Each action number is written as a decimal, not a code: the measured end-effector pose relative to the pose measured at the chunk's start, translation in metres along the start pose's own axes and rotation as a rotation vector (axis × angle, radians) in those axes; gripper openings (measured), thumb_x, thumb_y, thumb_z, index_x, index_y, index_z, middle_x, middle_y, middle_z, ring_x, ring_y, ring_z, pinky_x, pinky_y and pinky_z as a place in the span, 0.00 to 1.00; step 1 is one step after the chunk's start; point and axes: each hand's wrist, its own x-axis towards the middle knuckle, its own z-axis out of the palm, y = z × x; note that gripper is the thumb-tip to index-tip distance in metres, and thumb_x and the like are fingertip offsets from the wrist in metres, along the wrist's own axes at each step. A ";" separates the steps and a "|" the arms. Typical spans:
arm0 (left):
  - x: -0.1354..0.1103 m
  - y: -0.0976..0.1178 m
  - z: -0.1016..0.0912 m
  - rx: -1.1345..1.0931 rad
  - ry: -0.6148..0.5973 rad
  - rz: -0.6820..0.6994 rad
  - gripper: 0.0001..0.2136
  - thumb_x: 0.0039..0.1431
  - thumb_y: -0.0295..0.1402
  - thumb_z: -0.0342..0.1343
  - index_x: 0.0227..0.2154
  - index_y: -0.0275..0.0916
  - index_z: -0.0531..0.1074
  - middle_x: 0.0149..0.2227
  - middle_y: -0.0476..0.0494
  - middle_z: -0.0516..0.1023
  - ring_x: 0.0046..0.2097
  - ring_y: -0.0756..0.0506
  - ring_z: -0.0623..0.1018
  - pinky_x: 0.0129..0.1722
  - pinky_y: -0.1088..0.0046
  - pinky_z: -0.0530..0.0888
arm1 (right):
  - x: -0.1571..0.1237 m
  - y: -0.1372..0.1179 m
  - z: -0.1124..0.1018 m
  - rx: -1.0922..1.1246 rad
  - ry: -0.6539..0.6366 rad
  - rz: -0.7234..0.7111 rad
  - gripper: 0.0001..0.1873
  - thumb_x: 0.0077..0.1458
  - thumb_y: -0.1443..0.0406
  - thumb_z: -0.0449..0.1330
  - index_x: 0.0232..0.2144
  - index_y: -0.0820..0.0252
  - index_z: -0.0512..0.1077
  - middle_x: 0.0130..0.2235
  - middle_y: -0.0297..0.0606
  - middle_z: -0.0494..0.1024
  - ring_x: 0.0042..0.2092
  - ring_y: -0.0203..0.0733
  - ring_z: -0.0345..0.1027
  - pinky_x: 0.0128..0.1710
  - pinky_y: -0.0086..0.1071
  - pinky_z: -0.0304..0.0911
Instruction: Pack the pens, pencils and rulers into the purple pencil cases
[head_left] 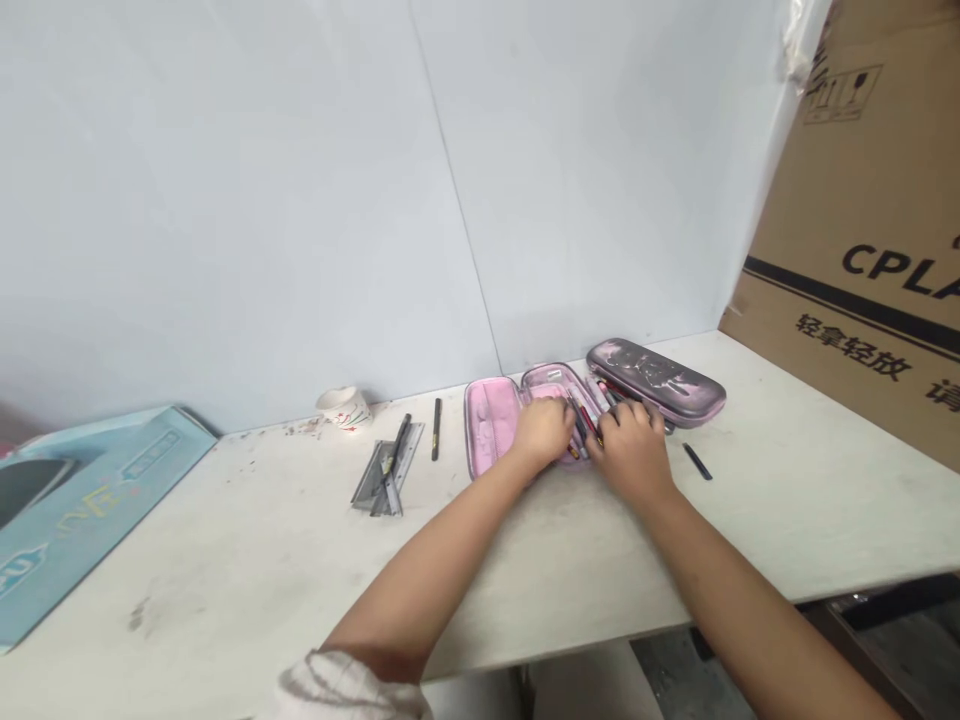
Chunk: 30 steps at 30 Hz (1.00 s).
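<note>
An open pencil case [491,425] with a pink lining lies on the table near the wall, several pens [581,415] bunched in its right part. My left hand [545,430] is closed over the middle of the case, its fingertips beside the pens. Curled over the right side of the pens is my right hand [636,450]; its fingertips are partly hidden. Directly behind that hand, a dark, glossy pencil case lid [660,380] with a printed picture lies tilted, pens showing along its left edge.
Left of the case are a black pen [436,430], clear rulers [375,480] with another pen on top, and a tipped paper cup [345,408]. A dark stick [697,462] lies at right. A light-blue box [105,500] and a large cardboard box [862,230] flank the table [262,560].
</note>
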 end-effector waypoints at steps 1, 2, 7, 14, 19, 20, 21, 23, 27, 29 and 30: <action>-0.005 -0.002 -0.001 0.003 0.003 0.013 0.17 0.60 0.34 0.40 0.32 0.33 0.74 0.36 0.34 0.77 0.39 0.42 0.75 0.40 0.67 0.69 | -0.001 0.000 0.000 -0.011 -0.003 0.006 0.15 0.55 0.60 0.51 0.30 0.64 0.73 0.35 0.48 0.72 0.44 0.50 0.59 0.50 0.45 0.47; -0.010 -0.005 -0.003 0.004 0.012 0.029 0.17 0.61 0.35 0.40 0.33 0.33 0.74 0.36 0.36 0.77 0.40 0.43 0.75 0.41 0.67 0.68 | -0.002 0.000 0.001 -0.023 -0.005 0.009 0.16 0.55 0.59 0.51 0.30 0.64 0.73 0.35 0.48 0.72 0.43 0.50 0.59 0.49 0.44 0.47; -0.044 -0.034 -0.016 -0.024 0.082 0.102 0.19 0.63 0.38 0.37 0.36 0.37 0.73 0.39 0.39 0.75 0.43 0.43 0.72 0.46 0.65 0.66 | -0.008 0.003 0.002 -0.073 -0.018 -0.007 0.18 0.57 0.58 0.48 0.30 0.64 0.74 0.35 0.47 0.72 0.42 0.50 0.59 0.45 0.43 0.49; -0.096 -0.115 -0.039 -0.092 0.145 -0.020 0.14 0.60 0.34 0.43 0.43 0.38 0.71 0.44 0.39 0.72 0.48 0.43 0.70 0.50 0.64 0.65 | 0.000 -0.018 0.001 -0.057 0.002 -0.114 0.17 0.56 0.58 0.49 0.29 0.62 0.73 0.36 0.48 0.72 0.42 0.51 0.58 0.42 0.44 0.52; -0.128 -0.167 -0.048 -0.055 0.190 -0.161 0.13 0.59 0.31 0.44 0.44 0.38 0.69 0.46 0.39 0.70 0.50 0.42 0.68 0.51 0.61 0.65 | 0.022 -0.090 -0.010 0.026 -0.094 -0.261 0.16 0.56 0.60 0.48 0.32 0.63 0.74 0.36 0.47 0.72 0.43 0.50 0.59 0.42 0.42 0.53; -0.133 -0.174 -0.048 -0.050 0.193 -0.178 0.13 0.59 0.31 0.44 0.44 0.38 0.69 0.46 0.39 0.70 0.50 0.42 0.68 0.51 0.61 0.65 | 0.027 -0.108 -0.011 0.045 -0.117 -0.291 0.17 0.56 0.60 0.48 0.32 0.63 0.74 0.36 0.48 0.72 0.43 0.51 0.59 0.43 0.42 0.53; -0.139 -0.179 -0.048 -0.047 0.191 -0.189 0.13 0.59 0.31 0.44 0.44 0.38 0.69 0.46 0.38 0.70 0.49 0.42 0.68 0.50 0.61 0.65 | 0.031 -0.126 -0.011 0.061 -0.141 -0.320 0.17 0.57 0.60 0.48 0.33 0.63 0.74 0.37 0.48 0.72 0.44 0.51 0.59 0.44 0.42 0.52; -0.147 -0.187 -0.046 -0.049 0.180 -0.199 0.13 0.59 0.31 0.44 0.44 0.38 0.69 0.46 0.38 0.70 0.49 0.42 0.69 0.50 0.61 0.65 | 0.039 -0.160 -0.008 0.074 -0.190 -0.372 0.18 0.57 0.60 0.47 0.34 0.64 0.74 0.39 0.49 0.72 0.46 0.51 0.58 0.46 0.43 0.51; -0.156 -0.191 -0.037 -0.060 0.184 -0.191 0.13 0.60 0.31 0.43 0.44 0.38 0.69 0.45 0.39 0.70 0.48 0.42 0.69 0.48 0.62 0.66 | 0.048 -0.206 0.011 0.038 -0.290 -0.373 0.22 0.55 0.57 0.49 0.37 0.69 0.75 0.42 0.54 0.71 0.49 0.55 0.57 0.48 0.46 0.50; -0.156 -0.190 -0.034 -0.067 0.205 -0.167 0.13 0.60 0.31 0.42 0.44 0.38 0.69 0.45 0.39 0.70 0.49 0.42 0.68 0.48 0.62 0.65 | 0.051 -0.216 0.022 -0.004 -0.332 -0.349 0.20 0.53 0.59 0.51 0.36 0.70 0.75 0.43 0.57 0.72 0.49 0.56 0.57 0.47 0.46 0.50; -0.156 -0.188 -0.032 -0.069 0.221 -0.148 0.13 0.61 0.31 0.42 0.44 0.38 0.68 0.45 0.39 0.70 0.49 0.42 0.68 0.49 0.62 0.65 | 0.052 -0.219 0.026 -0.024 -0.344 -0.338 0.18 0.52 0.61 0.52 0.35 0.70 0.76 0.43 0.57 0.72 0.49 0.56 0.58 0.47 0.46 0.50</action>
